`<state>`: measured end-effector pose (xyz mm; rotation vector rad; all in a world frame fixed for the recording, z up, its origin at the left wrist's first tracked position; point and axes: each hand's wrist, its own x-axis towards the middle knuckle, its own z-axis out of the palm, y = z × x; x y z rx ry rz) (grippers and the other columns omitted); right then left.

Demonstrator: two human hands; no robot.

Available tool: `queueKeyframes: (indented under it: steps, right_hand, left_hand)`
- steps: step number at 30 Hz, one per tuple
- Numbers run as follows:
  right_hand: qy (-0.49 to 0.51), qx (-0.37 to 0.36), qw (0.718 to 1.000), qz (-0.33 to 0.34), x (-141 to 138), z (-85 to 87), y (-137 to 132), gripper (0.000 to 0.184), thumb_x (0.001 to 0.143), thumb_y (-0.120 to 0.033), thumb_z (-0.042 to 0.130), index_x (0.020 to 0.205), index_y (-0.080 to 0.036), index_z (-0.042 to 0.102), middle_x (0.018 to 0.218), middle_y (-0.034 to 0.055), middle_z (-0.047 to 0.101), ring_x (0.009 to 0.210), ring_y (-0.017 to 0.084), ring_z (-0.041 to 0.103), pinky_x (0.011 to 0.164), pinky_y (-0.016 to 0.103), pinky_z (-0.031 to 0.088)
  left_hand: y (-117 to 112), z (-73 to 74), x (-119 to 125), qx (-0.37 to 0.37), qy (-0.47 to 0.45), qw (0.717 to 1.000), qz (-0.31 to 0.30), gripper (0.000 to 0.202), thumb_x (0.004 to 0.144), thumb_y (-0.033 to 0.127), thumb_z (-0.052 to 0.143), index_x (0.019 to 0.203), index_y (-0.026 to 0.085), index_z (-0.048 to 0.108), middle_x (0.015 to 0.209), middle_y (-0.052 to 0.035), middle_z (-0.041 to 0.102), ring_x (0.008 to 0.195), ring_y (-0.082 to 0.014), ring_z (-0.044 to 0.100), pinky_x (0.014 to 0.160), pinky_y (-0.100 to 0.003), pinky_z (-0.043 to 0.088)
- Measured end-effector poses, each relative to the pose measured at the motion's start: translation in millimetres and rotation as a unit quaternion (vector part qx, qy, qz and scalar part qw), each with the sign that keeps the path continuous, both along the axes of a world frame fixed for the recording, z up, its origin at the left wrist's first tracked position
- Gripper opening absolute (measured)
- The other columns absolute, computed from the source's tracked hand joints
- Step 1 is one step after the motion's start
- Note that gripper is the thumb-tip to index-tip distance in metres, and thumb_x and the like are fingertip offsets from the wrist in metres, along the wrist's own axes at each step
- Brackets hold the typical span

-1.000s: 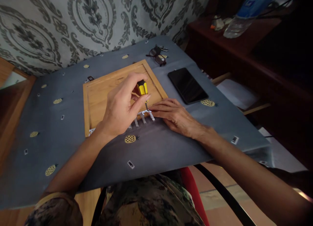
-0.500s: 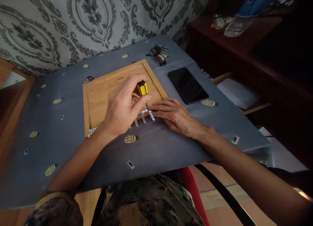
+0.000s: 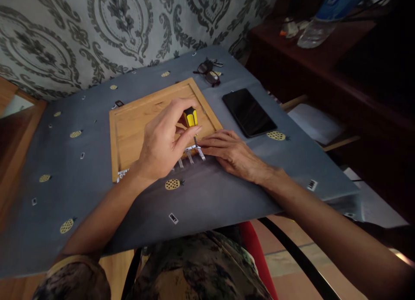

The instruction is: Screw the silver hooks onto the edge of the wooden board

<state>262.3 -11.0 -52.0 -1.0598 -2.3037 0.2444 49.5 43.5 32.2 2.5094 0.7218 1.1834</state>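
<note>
My left hand (image 3: pixel 160 145) is closed around a short yellow-and-black screwdriver (image 3: pixel 190 118), held upright with its tip down on a white metal bracket (image 3: pixel 191 153) at the near edge of a wooden board (image 3: pixel 136 118). My right hand (image 3: pixel 231 153) lies flat on the grey cloth, fingers stretched out and pressed against the bracket's right end beside the screwdriver tip. Several white prongs of the bracket stick out toward me under my left hand.
A black phone (image 3: pixel 248 113) lies right of the board, and dark glasses (image 3: pixel 209 71) lie behind it. The table wears a grey pineapple-print cloth (image 3: pixel 81 174). A dark wooden cabinet with a plastic bottle (image 3: pixel 319 19) stands at the right. Patterned wallpaper rises behind.
The screwdriver handle has turned a little in my left fingers. Both hands stay where they were.
</note>
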Motion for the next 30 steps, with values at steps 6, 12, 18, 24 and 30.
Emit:
queueKeyframes:
  steps: [6, 12, 18, 24, 30]
  right_hand:
    - [-0.003, 0.006, 1.000, 0.005, 0.2, 0.1, 0.2, 0.044, 0.092, -0.006, 0.045, 0.125, -0.023, 0.068, 0.131, 0.0089, 0.070, 0.122, 0.027, 0.060, 0.104, 0.051, 0.041]
    - [-0.011, 0.014, 1.000, 0.004, -0.1, -1.3, 0.4, 0.042, 0.093, -0.007, 0.045, 0.124, -0.022, 0.068, 0.131, 0.0093, 0.070, 0.122, 0.026, 0.061, 0.104, 0.051, 0.042]
    - [-0.010, 0.018, 1.000, 0.005, -1.8, 0.9, 0.0, 0.040, 0.094, -0.008, 0.044, 0.123, -0.020, 0.069, 0.130, 0.0099, 0.071, 0.121, 0.028, 0.061, 0.103, 0.052, 0.042]
    - [-0.010, 0.013, 1.000, 0.003, -1.5, 1.6, -0.8, 0.041, 0.094, -0.008, 0.043, 0.123, -0.020, 0.069, 0.129, 0.0098, 0.071, 0.121, 0.027, 0.061, 0.104, 0.052, 0.041]
    - [-0.004, 0.004, 1.000, 0.000, -0.9, 0.5, -0.5, 0.042, 0.094, -0.007, 0.045, 0.124, -0.023, 0.069, 0.130, 0.0080, 0.071, 0.122, 0.026, 0.060, 0.104, 0.051, 0.041]
  left_hand:
    - [0.8, 2.2, 0.4, -0.016, -0.004, 1.000, -0.026, 0.028, 0.092, 0.014, 0.060, 0.117, 0.026, 0.054, 0.099, 0.0007, 0.062, 0.086, -0.0135, 0.066, 0.081, -0.030, 0.062]
    - [-0.7, 4.0, 1.6, -0.043, -0.004, 0.999, -0.015, 0.026, 0.089, 0.014, 0.063, 0.110, 0.025, 0.053, 0.095, 0.0018, 0.060, 0.080, -0.0119, 0.065, 0.074, -0.027, 0.061]
    - [-4.6, -0.1, 4.6, -0.036, -0.005, 0.999, -0.014, 0.022, 0.090, 0.018, 0.066, 0.107, 0.024, 0.051, 0.090, 0.0034, 0.058, 0.077, -0.0097, 0.062, 0.072, -0.025, 0.059]
    - [-1.9, -2.4, 5.0, -0.053, -0.023, 0.998, -0.019, 0.025, 0.088, 0.014, 0.067, 0.105, 0.024, 0.052, 0.087, 0.0038, 0.056, 0.074, -0.0097, 0.061, 0.070, -0.024, 0.058]
    - [-3.6, 1.9, 2.3, -0.052, 0.016, 0.998, -0.022, 0.026, 0.091, 0.015, 0.061, 0.113, 0.026, 0.053, 0.096, 0.0016, 0.060, 0.080, -0.0123, 0.064, 0.076, -0.029, 0.060]
